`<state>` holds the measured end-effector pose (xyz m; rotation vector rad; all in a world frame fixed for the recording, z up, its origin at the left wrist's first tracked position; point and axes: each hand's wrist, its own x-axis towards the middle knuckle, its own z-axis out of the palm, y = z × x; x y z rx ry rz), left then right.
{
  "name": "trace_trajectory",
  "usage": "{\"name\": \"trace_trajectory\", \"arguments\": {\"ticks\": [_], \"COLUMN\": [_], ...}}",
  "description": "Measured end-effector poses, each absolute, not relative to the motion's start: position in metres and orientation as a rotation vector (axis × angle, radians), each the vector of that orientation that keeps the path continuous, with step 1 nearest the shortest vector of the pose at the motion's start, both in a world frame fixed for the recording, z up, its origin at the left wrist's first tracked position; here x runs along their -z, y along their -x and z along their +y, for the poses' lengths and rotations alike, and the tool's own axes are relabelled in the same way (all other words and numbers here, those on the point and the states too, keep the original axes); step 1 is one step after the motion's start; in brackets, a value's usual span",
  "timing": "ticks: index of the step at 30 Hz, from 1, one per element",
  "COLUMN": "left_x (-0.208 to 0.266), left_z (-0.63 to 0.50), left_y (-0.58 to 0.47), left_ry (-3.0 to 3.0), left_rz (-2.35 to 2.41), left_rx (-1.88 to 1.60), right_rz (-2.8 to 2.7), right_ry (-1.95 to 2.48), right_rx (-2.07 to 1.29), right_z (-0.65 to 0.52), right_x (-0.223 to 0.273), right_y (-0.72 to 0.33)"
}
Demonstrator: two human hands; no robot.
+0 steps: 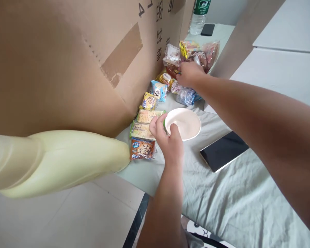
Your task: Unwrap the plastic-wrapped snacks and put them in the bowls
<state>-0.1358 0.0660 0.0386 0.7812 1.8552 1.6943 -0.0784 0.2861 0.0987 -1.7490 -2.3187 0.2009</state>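
Observation:
My left hand (166, 137) grips the near left side of a white bowl (187, 125), thumb over the rim and fingers around the outside. Only a pale inner surface shows in the bowl. Farther off, my right hand (192, 74) reaches into a heap of wrapped snacks, its fingers curled and partly hidden against a reddish-brown packet (172, 71). Beside that hand lie a clear-wrapped pack (172, 55), a yellow packet (165, 78) and a clear-and-blue wrapper (185, 95). Soda biscuit packs (142, 130) and a brown cookie packet (142, 148) lie left of the bowl.
A tall cardboard box (93, 69) walls off the left side. A black-screened phone (223, 151) lies on the creased green sheet (214, 203). A water bottle (197, 19) and small black object (208, 30) stand behind. A pale yellow rounded object (74, 155) juts in from the left.

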Motion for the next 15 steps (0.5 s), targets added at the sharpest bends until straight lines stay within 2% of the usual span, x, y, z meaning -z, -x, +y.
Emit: {"name": "trace_trajectory", "arguments": {"ticks": [8, 15], "left_x": [-0.048, -0.049], "left_z": [0.066, 0.064], "left_y": [0.138, 0.135], "left_ry": [-0.783, -0.78], "left_rz": [1.807, 1.758], "left_rx": [-1.605, -1.594], "right_rz": [-2.117, -1.872], "right_ry": [1.922, 1.82], "right_rx": [-0.346, -0.485], "right_z": [0.313, 0.292], "right_x": [-0.081, -0.116], "right_y": [0.088, 0.081]}}
